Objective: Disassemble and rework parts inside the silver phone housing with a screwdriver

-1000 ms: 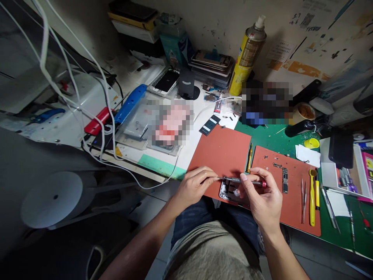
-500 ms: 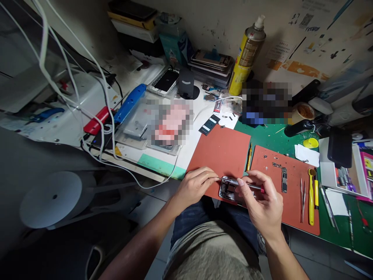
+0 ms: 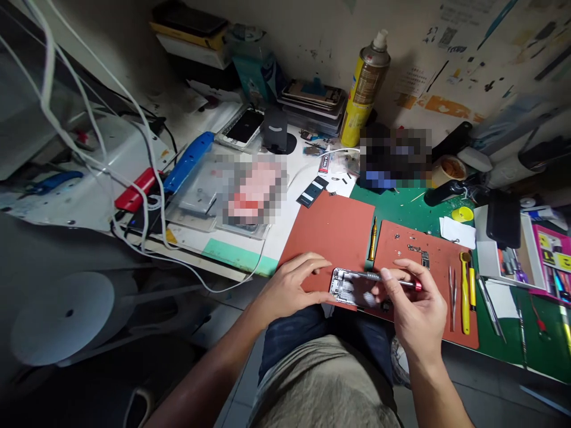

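An opened phone housing with a silvery interior lies at the near edge of the brown mat. My left hand is at its left end, the thumb on the near corner and the fingers bent by the far corner. In my right hand, thumb and fingers close around a slim metal screwdriver with a red end cap. It lies nearly level over the housing, pointing left; its tip is too fine to make out. My right fingers hide the housing's right end.
A gold screwdriver lies between the two mats. On the right mat are a circuit board, tweezers and a yellow brush. A spray can stands behind. White cables hang at left.
My left fingers have parted from a pinch near the screwdriver's tip, and the thumb has come down to the housing's corner. My right hand and screwdriver have shifted right. The view has turned slightly.
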`<state>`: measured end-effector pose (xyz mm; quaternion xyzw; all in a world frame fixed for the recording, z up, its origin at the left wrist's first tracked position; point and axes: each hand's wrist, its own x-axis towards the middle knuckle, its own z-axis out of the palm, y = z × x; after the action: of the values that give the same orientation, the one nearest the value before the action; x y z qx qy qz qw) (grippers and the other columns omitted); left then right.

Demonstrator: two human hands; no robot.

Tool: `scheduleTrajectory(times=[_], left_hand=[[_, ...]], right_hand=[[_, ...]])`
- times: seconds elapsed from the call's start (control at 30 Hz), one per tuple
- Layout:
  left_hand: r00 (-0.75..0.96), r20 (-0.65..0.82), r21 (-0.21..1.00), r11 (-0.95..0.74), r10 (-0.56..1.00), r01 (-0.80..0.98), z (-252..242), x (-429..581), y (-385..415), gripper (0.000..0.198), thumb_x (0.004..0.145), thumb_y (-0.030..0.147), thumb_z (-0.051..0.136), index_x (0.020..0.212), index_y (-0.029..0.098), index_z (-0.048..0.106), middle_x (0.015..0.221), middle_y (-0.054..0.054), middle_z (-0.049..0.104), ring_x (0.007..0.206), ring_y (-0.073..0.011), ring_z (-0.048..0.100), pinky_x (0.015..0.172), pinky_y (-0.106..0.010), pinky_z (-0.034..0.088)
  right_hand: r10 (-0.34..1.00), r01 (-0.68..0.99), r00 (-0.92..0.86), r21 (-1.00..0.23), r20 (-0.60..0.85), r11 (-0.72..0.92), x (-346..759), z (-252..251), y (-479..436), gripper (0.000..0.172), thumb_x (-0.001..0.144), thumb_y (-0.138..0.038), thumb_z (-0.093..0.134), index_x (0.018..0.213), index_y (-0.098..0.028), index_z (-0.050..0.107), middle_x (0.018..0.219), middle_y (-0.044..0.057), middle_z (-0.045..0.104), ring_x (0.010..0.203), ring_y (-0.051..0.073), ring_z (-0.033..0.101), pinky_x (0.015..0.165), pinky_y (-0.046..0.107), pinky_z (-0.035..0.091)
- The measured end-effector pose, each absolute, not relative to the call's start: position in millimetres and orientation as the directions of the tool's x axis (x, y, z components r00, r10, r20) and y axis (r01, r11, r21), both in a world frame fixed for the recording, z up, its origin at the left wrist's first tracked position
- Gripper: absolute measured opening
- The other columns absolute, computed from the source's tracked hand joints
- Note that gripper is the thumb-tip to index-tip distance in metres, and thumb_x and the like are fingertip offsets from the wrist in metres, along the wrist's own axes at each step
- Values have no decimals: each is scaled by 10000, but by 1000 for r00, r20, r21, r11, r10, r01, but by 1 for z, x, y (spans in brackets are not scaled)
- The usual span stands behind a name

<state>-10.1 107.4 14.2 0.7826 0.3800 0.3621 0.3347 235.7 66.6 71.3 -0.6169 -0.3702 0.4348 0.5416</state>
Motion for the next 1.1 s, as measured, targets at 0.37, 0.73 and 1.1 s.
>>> scheduleTrajectory(times=[0.37, 0.73, 1.1], left_hand=[[687, 203, 629, -631, 698, 455, 18, -6, 110, 630, 952, 379, 848, 1501, 248, 568, 1356, -115, 732, 1244, -318, 644, 1030, -484, 564], [594, 371, 612, -669, 714, 421, 18, 13, 94, 388, 942, 337, 834, 1249, 189, 648, 1175, -114, 789, 995, -280, 702, 899, -456, 589], [554, 473, 592, -713, 685, 376, 10, 19, 94, 368, 943, 396, 852, 1156, 183, 640, 1158, -111, 804, 918, -255, 706, 837, -441, 578]], right_hand=[[850, -278, 404, -931, -338, -237, 276, 72, 28, 433, 819, -375, 950, 1146, -247, 697, 939, 27, 798, 736, 193, 782, 716, 336, 673], [813, 704, 334, -700, 478, 122, 228, 39, -19, 493, 887, -134, 860, 1326, -297, 704, 1054, 54, 833, 877, 243, 826, 802, 379, 718], [753, 807, 6, -448, 658, 385, 212, 26, -2, 474, 877, 45, 797, 1311, -60, 635, 985, 160, 781, 876, 227, 770, 741, 370, 684]])
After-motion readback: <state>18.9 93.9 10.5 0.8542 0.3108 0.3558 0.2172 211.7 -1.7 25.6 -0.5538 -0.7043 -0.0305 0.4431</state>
